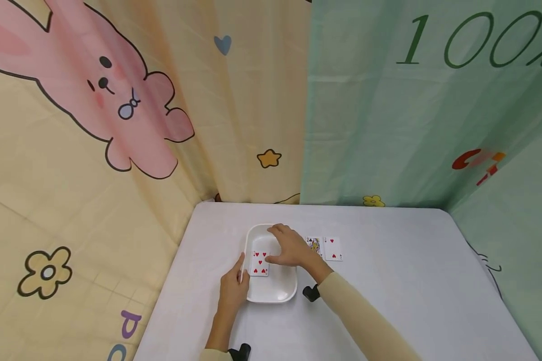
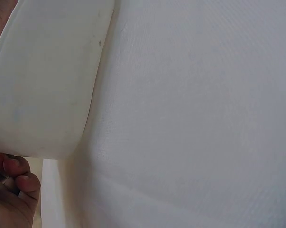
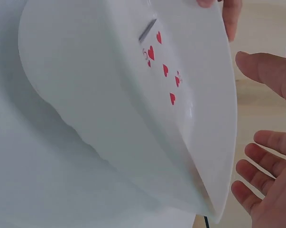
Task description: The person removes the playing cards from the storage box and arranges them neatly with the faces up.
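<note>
A white rectangular tray (image 1: 277, 290) with rounded corners and raised sides is in the middle of the head view. Inside it, face up, lies a five of hearts playing card (image 1: 260, 269). My left hand (image 1: 234, 290) grips the tray's left rim; curled fingers (image 2: 17, 168) show at the tray's edge in the left wrist view. Above the tray's right side is my right hand (image 1: 291, 249), its fingers loosely bent and spread. The right wrist view shows nothing between the right thumb and fingers (image 3: 263, 164). Whether the tray's base touches the table cannot be told.
Right of the tray, a face card (image 1: 314, 243), partly behind my right wrist, and a two of hearts (image 1: 332, 249) lie side by side on the white table (image 1: 388, 281). Patterned curtains (image 1: 361, 115) hang behind the table and along both sides.
</note>
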`<action>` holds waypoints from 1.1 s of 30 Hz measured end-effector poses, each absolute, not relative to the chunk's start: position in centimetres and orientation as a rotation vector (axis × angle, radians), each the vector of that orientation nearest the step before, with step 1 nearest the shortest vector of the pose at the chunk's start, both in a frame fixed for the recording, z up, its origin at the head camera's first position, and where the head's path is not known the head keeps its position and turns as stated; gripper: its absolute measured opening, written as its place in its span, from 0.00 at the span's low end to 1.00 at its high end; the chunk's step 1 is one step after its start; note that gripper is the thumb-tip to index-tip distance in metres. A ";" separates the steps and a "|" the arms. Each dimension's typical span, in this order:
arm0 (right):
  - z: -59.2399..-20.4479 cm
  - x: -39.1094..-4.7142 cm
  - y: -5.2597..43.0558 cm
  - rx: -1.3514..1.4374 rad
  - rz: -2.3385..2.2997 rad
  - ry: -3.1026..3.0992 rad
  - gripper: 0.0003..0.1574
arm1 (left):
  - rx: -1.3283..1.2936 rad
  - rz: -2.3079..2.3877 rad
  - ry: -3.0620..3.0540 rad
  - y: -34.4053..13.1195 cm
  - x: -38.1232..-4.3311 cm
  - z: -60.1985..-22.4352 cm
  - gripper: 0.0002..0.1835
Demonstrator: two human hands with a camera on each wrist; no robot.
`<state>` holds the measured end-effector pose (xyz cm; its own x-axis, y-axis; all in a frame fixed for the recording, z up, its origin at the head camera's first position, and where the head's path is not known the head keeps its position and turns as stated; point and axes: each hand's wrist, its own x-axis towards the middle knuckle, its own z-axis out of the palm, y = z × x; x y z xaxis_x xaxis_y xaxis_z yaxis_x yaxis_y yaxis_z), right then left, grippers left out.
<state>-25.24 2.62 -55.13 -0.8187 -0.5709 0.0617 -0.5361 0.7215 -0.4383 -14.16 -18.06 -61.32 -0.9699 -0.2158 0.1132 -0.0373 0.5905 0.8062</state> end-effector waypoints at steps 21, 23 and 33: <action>-59.0 -24.4 -0.3 -0.913 -0.071 2.845 0.69 | 0.177 -1.291 -2.589 -18.0 -14.2 -61.4 0.29; -59.2 -24.4 -0.4 -0.918 -0.026 2.848 0.66 | 0.180 -1.296 -2.588 -18.0 -14.2 -61.4 0.29; -59.3 -24.3 -0.3 -0.891 -0.022 2.847 0.60 | 0.188 -1.311 -2.592 -17.9 -14.1 -61.3 0.30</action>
